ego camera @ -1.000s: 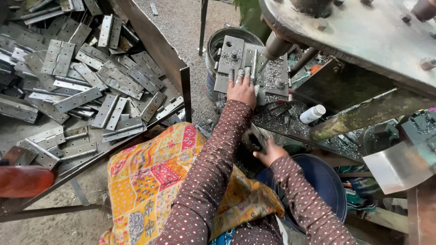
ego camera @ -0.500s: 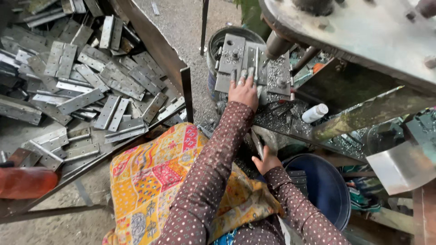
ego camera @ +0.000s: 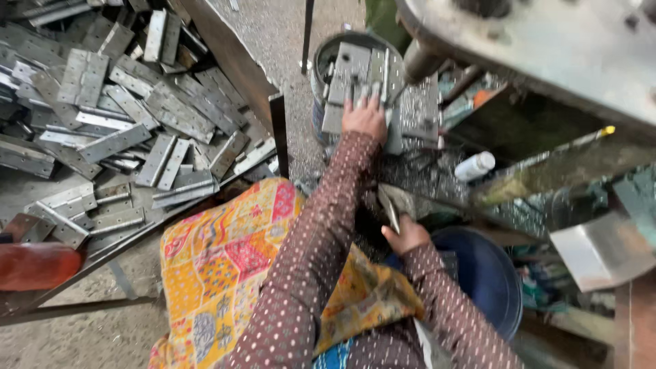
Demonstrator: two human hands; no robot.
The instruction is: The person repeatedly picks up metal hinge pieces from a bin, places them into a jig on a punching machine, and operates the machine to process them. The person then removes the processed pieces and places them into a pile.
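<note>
Head view, looking down at a metalwork bench. The left hand [ego camera: 365,117] is laid palm-down, fingers spread flat, on a stack of grey hinge plates [ego camera: 352,85] piled in a round metal bucket [ego camera: 321,65]; nothing is seen to be gripped by it — the plates are only pressed or touched from above. The right hand [ego camera: 408,234] is held lower and nearer the body, its fingers closed around a narrow metal piece [ego camera: 391,208] that stands up out of the fist, tilted a little to the left (whether it is a hinge leaf or a tool cannot be told).

Both arms are clothed in brown dotted sleeves [ego camera: 321,239]. A patterned yellow-and-orange cloth [ego camera: 219,266] is spread over the lap, just left of the left forearm. A dark blue tub [ego camera: 488,273] lies just right of the right hand. The bench surface [ego camera: 424,178] between the hands is strewn with fine metal shavings, and a small white bottle [ego camera: 475,165] lies on its side there, near the bucket's right.

At upper left, a large heap of loose hinges [ego camera: 109,116] is contained in a shallow tray — well apart from both hands. A heavy grey machine frame [ego camera: 547,48] overhangs the bench at upper right.
</note>
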